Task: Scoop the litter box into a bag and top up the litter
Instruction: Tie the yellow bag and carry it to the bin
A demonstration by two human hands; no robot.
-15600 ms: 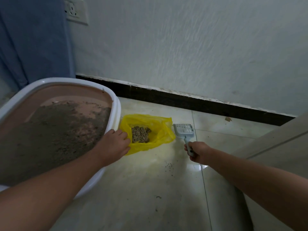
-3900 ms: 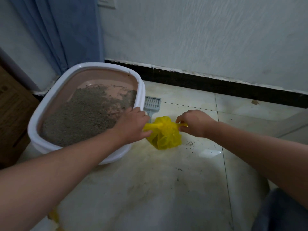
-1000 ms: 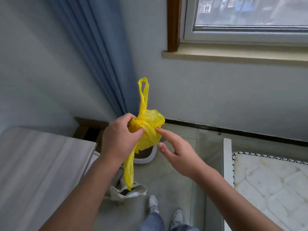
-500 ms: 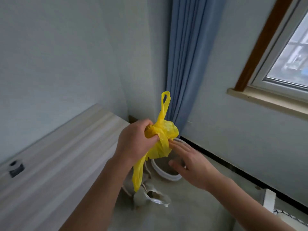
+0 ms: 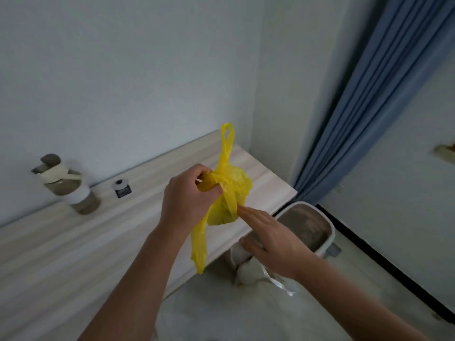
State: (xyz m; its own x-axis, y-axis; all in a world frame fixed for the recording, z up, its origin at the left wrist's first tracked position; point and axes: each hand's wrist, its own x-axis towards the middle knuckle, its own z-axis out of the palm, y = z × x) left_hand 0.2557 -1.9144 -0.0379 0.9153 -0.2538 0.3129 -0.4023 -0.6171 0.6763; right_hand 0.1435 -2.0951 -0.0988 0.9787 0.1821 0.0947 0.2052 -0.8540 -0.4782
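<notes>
My left hand (image 5: 188, 200) grips the twisted neck of a small yellow plastic bag (image 5: 232, 190) held up at chest height. One bag handle sticks up, another strip hangs down below my hand. My right hand (image 5: 273, 238) is flat, fingers straight, fingertips touching the lower right side of the bag. Down on the floor to the right stands the white litter box (image 5: 327, 238) with grey litter in it, partly hidden by my right hand. The scoop shows as a small grey shape (image 5: 333, 251) by the box's right side.
A pale wooden tabletop (image 5: 73, 242) runs along the left wall, carrying a bottle with a beige strap (image 5: 67, 184) and a small black-and-white jar (image 5: 121, 188). A white crumpled bag (image 5: 253, 271) lies on the floor below my hands. A blue curtain (image 5: 364, 107) hangs at right.
The view has swung left, bringing the tabletop and bottle into sight. My left hand keeps its grip on the bag's neck, and my right hand stays flat against the bag.
</notes>
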